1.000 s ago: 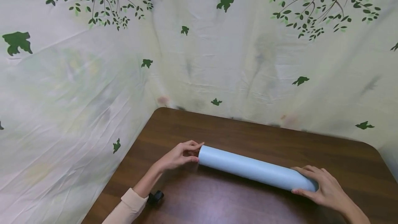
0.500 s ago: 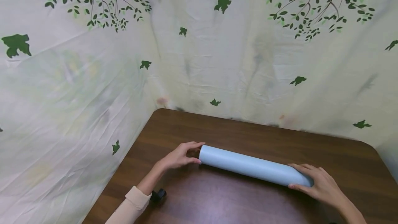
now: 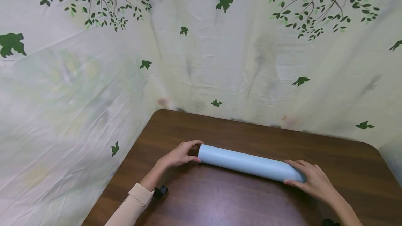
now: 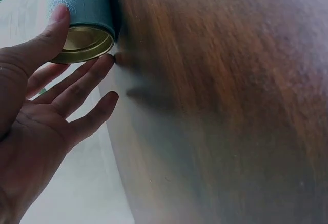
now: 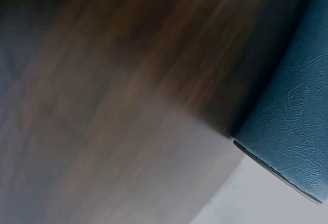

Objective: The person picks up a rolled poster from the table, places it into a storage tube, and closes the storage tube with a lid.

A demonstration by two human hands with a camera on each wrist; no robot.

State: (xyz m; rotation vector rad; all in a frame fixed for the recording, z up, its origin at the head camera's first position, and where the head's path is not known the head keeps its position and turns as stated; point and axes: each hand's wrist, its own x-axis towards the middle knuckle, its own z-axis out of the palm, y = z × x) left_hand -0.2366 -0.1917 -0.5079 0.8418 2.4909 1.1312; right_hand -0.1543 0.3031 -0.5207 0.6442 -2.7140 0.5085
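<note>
A long light-blue tube (image 3: 248, 163) lies across the table between both hands, its left end farther back. My left hand (image 3: 177, 154) holds its left end, thumb on the near side and fingertips at the far side. In the left wrist view, the thumb of the left hand (image 4: 46, 101) lies over the tube (image 4: 84, 1), just above a recessed gold-coloured metal end (image 4: 82, 44). My right hand (image 3: 314, 180) grips the right end from outside, thumb in front and fingers over the back. The right wrist view shows the textured tube (image 5: 292, 121) but no hand.
The tube is on a brown wooden table (image 3: 188, 198) with rounded corners. Pale fabric with a leaf print (image 3: 216, 55) hangs behind and to the left. A small black device (image 3: 161, 191) sits at the left wrist, beside a cream sleeve (image 3: 133, 201).
My right hand and the tube's right end have moved left and slightly back. The left end has stayed almost in place, and the tube looks shorter in the head view.
</note>
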